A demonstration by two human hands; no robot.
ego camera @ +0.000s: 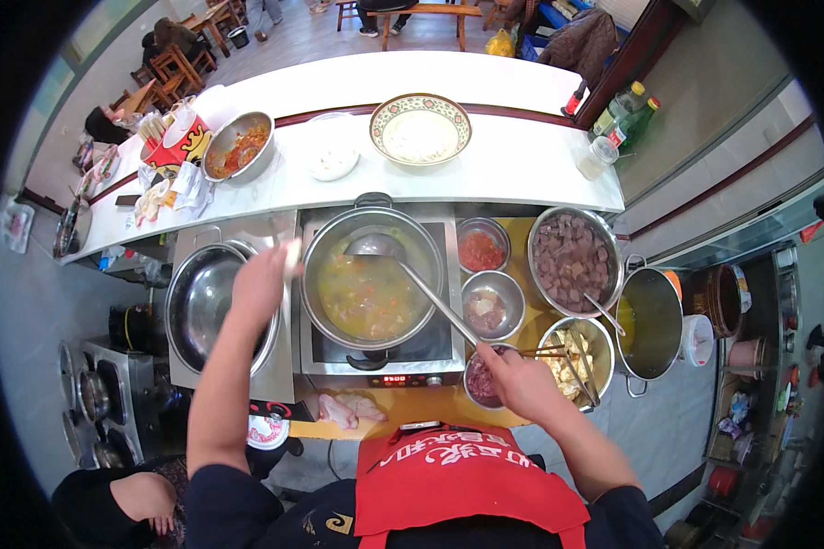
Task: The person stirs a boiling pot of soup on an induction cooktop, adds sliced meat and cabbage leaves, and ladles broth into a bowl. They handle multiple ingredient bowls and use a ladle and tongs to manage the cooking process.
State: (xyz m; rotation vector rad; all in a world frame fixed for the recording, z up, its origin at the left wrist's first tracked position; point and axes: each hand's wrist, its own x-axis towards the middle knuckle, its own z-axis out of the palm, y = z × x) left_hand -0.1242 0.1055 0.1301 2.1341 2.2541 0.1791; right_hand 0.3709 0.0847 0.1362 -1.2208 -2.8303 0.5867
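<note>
My right hand (522, 384) grips the long handle of a steel ladle (443, 302), whose bowl rests in the yellowish soup (357, 302) with orange bits. The soup fills a steel pot (307, 309) on an induction cooker (443, 357). My left hand (261, 281) is raised by the pot's left rim, over the edge of an empty steel pot (209, 302). A small white object (293, 258) is in its fingers, too blurred to name. Just below my right hand is a steel bowl of dark red minced meat (481, 381).
To the right are bowls of red chopped food (481, 248), pale raw meat (484, 309), dark cubes (568, 257) and yellowish pieces with tongs (570, 364). A patterned bowl (420, 130) stands on the white counter (281, 165). Cloths (347, 410) lie in front; a person (137, 501) is at lower left.
</note>
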